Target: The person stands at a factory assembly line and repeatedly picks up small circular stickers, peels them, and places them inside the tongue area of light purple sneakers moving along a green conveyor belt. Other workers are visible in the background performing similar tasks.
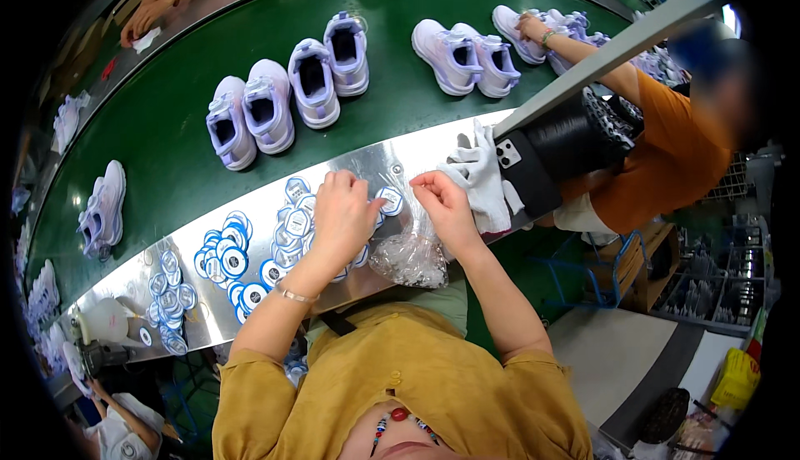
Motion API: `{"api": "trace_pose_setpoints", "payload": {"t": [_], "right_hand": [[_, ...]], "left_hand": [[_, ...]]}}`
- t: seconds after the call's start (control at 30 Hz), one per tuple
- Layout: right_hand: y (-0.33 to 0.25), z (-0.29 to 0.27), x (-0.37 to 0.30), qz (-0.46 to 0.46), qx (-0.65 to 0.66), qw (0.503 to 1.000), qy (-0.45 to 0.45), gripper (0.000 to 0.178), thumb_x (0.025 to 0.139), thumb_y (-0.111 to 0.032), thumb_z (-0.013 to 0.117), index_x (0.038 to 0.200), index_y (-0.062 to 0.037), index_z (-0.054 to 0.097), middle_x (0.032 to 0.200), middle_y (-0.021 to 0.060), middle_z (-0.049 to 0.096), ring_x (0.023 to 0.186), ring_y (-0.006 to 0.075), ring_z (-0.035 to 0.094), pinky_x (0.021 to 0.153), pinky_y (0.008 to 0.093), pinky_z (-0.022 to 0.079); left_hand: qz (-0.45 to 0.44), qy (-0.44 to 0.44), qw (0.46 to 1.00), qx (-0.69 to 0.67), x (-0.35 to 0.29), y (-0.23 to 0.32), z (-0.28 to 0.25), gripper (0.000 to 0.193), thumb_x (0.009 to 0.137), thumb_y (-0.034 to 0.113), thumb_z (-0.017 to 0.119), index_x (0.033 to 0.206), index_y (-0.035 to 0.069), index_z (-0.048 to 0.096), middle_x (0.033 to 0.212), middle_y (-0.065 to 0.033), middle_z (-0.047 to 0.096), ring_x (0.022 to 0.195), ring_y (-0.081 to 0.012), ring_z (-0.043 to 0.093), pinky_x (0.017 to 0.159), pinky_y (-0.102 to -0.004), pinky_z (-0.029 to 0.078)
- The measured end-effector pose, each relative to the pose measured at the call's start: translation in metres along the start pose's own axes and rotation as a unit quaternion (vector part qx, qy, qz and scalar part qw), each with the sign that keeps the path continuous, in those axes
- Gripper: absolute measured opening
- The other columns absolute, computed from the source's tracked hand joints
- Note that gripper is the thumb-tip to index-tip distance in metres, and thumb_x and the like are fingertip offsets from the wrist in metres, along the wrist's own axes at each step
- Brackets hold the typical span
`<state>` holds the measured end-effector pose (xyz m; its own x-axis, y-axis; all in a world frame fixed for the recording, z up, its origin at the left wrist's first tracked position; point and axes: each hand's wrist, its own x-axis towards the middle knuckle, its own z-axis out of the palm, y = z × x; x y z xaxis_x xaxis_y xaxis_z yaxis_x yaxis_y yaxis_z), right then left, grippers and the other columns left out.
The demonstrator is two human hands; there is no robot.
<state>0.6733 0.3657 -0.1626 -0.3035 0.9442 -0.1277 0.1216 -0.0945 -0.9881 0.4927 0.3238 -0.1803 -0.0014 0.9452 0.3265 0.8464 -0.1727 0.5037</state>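
My left hand (345, 217) is over a pile of round blue-and-white tags (293, 223) on the metal ledge, its fingers curled. Its thumb is at the edge of one round tag (391, 201), which it appears to grip. To the right, my right hand (446, 208) has thumb and forefinger pinched together; whatever is between them is too thin to make out. Below and between the hands sits a crumpled clear plastic bag (410, 258) with small pieces inside. White gloves (482, 178) lie just beyond my right hand.
Pairs of white-and-lilac shoes (267, 107) stand on the green conveyor belt (175, 168). More round tags (172, 297) lie on the ledge's left. A dark phone (510, 155) and a slanting grey bar (608, 56) are at right. A co-worker in orange (675, 156) reaches for shoes.
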Motion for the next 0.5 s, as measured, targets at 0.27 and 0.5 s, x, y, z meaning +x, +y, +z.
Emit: {"api": "trace_pose_setpoints", "payload": {"t": [0.27,0.5], "right_hand": [[-0.004,-0.012,-0.015,0.011,-0.036,0.999,0.023,0.008,0.089,-0.008,0.062,0.093,-0.0012,0.062,0.072,-0.0057,0.054,0.063,0.0003,0.045,0.055,0.0165,0.034],[-0.017,0.016,-0.006,0.067,0.158,0.985,-0.032,0.007,0.088,-0.01,0.064,0.088,-0.0025,0.062,0.07,-0.0051,0.057,0.058,-0.0014,0.043,0.048,0.0166,0.03]], "left_hand": [[-0.107,-0.078,0.973,-0.191,0.018,-0.001,0.015,0.023,0.073,0.013,0.074,0.075,0.0,0.055,0.074,-0.0078,0.057,0.071,-0.0207,0.055,0.063,-0.0324,0.044],[-0.238,-0.059,0.792,-0.559,0.004,0.002,-0.018,0.015,0.084,0.007,0.069,0.091,0.001,0.056,0.081,-0.0009,0.06,0.069,-0.0059,0.056,0.054,-0.0183,0.045]]}}
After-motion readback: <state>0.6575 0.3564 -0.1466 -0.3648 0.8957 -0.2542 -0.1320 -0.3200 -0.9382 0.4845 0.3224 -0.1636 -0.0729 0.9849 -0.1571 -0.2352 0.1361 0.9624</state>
